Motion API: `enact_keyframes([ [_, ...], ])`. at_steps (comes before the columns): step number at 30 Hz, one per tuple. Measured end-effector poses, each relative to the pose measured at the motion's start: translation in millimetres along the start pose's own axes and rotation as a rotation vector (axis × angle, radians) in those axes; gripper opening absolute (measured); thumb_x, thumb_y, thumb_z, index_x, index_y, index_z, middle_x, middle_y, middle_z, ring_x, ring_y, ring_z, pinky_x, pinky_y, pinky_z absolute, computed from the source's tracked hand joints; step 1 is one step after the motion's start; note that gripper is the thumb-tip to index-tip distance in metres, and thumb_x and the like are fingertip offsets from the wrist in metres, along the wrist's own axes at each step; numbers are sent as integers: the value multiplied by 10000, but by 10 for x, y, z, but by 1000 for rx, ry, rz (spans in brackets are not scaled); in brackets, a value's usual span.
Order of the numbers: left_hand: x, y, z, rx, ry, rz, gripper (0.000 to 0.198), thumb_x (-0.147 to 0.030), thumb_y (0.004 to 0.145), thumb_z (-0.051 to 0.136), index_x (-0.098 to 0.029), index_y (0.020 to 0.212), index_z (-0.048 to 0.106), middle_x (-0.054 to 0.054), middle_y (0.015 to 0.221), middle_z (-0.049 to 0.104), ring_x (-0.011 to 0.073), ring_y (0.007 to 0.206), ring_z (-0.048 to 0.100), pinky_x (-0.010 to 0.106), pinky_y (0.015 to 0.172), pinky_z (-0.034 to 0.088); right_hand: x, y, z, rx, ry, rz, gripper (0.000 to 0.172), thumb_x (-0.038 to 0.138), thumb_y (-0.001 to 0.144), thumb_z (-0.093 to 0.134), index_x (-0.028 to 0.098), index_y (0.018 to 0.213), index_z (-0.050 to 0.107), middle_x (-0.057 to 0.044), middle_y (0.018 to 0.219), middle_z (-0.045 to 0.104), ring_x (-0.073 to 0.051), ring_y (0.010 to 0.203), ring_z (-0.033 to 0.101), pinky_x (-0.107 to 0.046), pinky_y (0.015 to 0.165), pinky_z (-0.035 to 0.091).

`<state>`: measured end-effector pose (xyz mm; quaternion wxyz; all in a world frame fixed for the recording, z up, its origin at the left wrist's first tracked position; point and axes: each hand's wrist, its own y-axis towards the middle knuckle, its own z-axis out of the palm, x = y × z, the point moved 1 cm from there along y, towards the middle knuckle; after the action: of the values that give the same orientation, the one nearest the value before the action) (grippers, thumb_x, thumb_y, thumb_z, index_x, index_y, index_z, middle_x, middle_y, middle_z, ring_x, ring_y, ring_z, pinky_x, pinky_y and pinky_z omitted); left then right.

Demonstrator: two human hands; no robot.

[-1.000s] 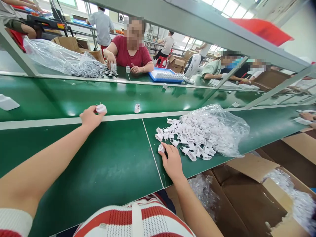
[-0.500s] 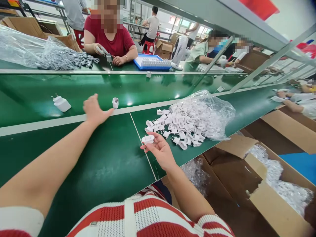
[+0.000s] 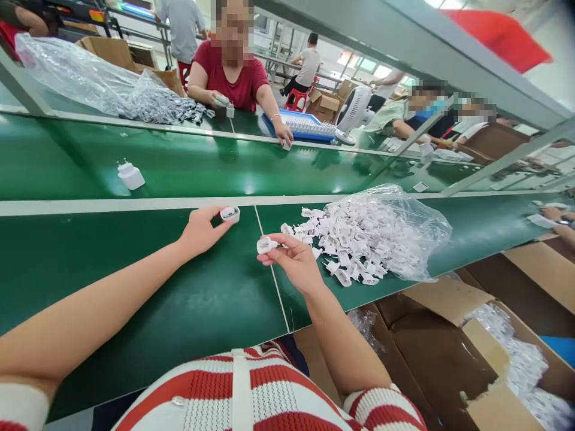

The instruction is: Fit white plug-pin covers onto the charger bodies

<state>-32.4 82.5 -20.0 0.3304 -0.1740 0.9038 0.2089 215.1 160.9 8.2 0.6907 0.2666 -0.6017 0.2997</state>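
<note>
My left hand (image 3: 203, 230) pinches a white charger housing (image 3: 230, 214), its open end showing parts inside, just above the near green bench. Between the thumb and fingers of my right hand (image 3: 294, 257) is a white plug cover (image 3: 266, 245), held a little to the right of the housing. The two pieces are apart. Beyond my right hand lies a heap of similar white plug covers (image 3: 354, 236), partly inside a clear plastic bag (image 3: 422, 233). A white charger with pins (image 3: 130, 175) lies on the green belt to the left.
A metal rail (image 3: 90, 206) separates the near bench from the belt. Across it, a person in a red top (image 3: 229, 78) handles white pieces beside a blue tray (image 3: 309, 127). Open cardboard boxes (image 3: 440, 353) stand low at my right; a grey frame (image 3: 404, 66) crosses overhead.
My left hand has taken the charger housing off the belt and drawn it back toward my right hand. The plug cover in my right hand has turned. The person opposite has reached to the belt.
</note>
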Motion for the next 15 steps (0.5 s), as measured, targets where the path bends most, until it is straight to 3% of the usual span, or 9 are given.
enact_keyframes([
  [3, -74, -532, -133, 92, 3, 83, 343, -525, 922, 626, -283, 1137, 737, 30, 1138, 766, 262, 1085, 650, 425, 1030, 403, 72, 219, 140, 112, 26, 2, 393, 395, 712, 898, 260, 1060, 774, -22, 1019, 787, -204, 904, 778, -406, 894, 646],
  [6, -46, -842, -206, 113, 1, 61, 306, -500, 953, 603, -299, 1149, 726, 25, 1133, 762, 267, 1107, 639, 476, 1061, 354, 103, 370, 342, 238, -10, -14, 347, 428, 719, 895, 252, 997, 784, -21, 974, 788, -184, 844, 756, -394, 864, 644],
  [10, 99, -927, -209, 119, -66, 45, 346, -481, 910, 667, -280, 1191, 697, 43, 1163, 746, 283, 1154, 615, 486, 1065, 363, 40, 441, 605, 305, -230, -120, 306, 508, 798, 811, 227, 918, 781, -41, 934, 760, -176, 786, 718, -362, 749, 638],
  [15, 214, -870, -180, 127, -139, 69, 328, -506, 893, 702, -247, 1094, 704, 47, 1127, 747, 273, 1106, 626, 480, 1048, 386, -45, 405, 649, 191, -786, -518, 184, 259, 959, 636, 264, 1106, 746, -54, 1139, 762, -210, 1050, 699, -415, 930, 596],
])
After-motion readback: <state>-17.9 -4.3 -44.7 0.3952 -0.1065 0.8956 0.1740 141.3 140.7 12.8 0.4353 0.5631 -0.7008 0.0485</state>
